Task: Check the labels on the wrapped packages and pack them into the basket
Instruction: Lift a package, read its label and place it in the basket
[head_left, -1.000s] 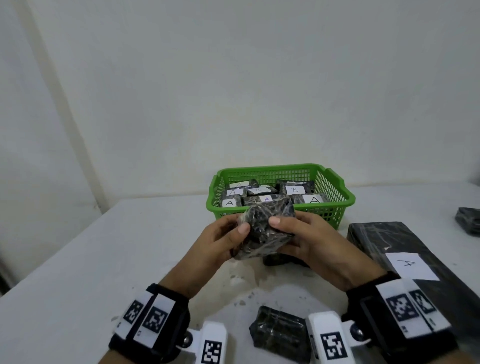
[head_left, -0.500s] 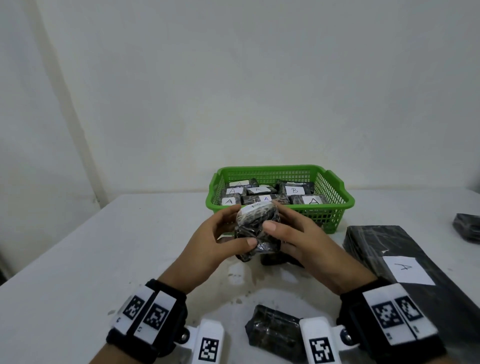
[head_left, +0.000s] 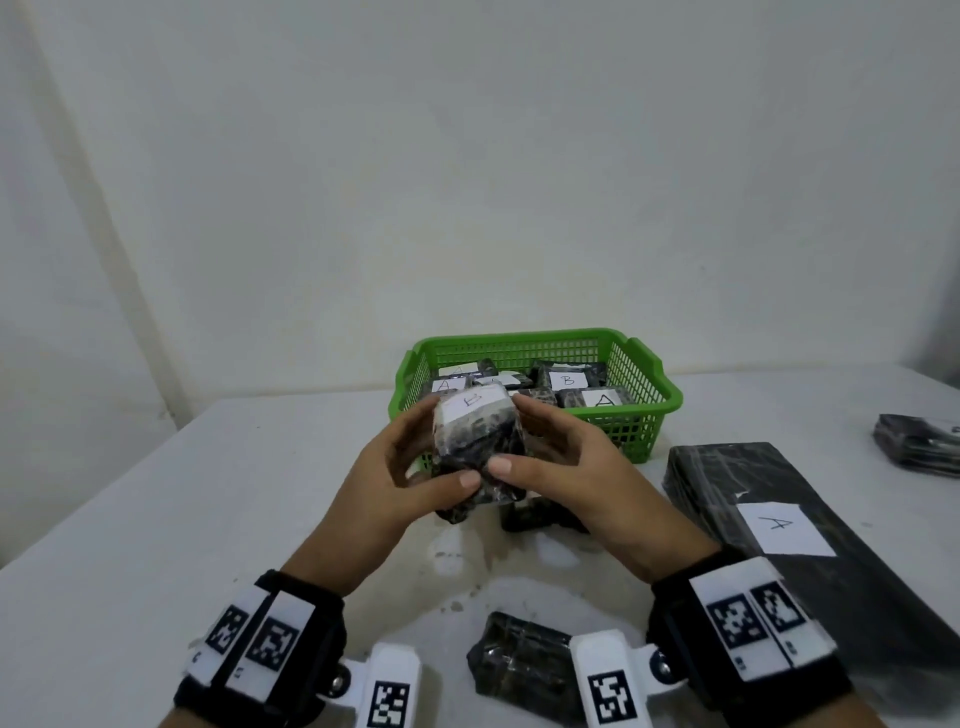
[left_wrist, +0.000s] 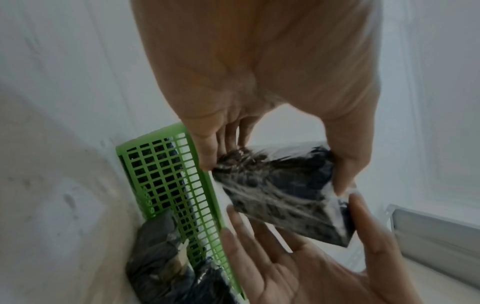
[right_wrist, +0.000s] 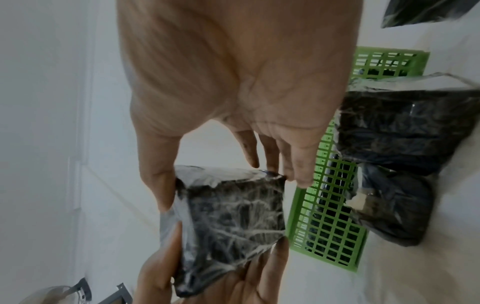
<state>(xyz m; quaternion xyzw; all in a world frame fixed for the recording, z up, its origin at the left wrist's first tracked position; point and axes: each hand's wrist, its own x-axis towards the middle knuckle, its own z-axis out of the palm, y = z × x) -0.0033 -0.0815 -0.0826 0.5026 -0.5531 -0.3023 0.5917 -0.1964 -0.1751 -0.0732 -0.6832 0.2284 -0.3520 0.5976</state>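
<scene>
Both hands pinch the wrapped package just in front of the green basket, left hand and right hand thumbs near, fingers behind. Its white label should stay tilted up until read. A second ago only dark wrap showed; now the label faces up.

Inventory, head view:
- Green basket: 1.
- Small wrapped packages on the table outside the basket: at least 4, namely 1 near the front edge, 1 at the far right, 2 dark ones beneath the hands.
- Held package: 1.
- Long wrapped package labelled A: 1.
- Packages inside the basket: exact count unclear; 5 white labels visible.
</scene>
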